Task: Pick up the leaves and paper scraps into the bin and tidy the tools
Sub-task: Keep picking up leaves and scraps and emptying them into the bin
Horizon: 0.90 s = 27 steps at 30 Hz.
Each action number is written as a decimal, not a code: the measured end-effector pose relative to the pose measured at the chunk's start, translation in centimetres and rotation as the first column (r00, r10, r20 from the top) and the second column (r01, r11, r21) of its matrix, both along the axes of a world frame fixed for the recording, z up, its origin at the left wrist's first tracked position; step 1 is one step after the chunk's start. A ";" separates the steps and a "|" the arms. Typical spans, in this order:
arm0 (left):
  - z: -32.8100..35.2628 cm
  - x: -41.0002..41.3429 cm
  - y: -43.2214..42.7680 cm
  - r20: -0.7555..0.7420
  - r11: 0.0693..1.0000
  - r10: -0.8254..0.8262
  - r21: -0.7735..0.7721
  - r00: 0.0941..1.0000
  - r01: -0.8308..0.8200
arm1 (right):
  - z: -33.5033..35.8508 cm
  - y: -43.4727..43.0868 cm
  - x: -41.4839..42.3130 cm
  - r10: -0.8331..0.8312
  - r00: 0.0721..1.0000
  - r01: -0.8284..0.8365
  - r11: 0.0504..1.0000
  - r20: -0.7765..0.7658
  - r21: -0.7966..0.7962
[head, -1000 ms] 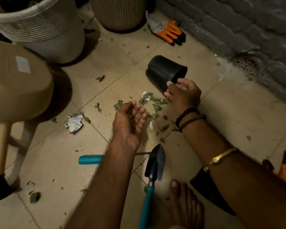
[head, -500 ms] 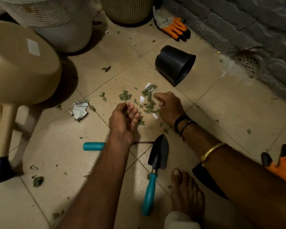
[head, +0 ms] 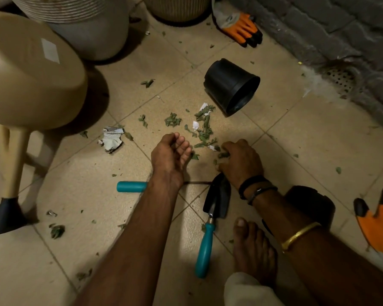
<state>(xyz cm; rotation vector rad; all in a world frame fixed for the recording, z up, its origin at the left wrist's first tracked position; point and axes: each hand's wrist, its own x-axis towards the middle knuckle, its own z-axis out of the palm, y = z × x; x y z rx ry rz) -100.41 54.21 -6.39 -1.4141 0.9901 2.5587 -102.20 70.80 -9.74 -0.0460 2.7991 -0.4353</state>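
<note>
Green dried leaves (head: 203,131) lie on the floor (head: 307,146) beside the tipped black plastic pot (head: 231,85). Right hand (head: 241,162) has left the pot and grips a clump; left hand (head: 170,152) waits cupped, empty. Binning outstanding.

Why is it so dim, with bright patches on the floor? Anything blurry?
Head view: dim warm light, brightest on the floor near the leaves. Head view again: the stool looks soft and bulged by the wide lens, with deep shadow beside it.
</note>
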 end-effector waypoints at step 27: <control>-1.4 0.1 -3.0 -0.040 0.980 0.059 0.193 0.997 -0.050 | 0.1 -2.7 -8.7 0.511 0.860 -0.508 0.857 -0.006 0.089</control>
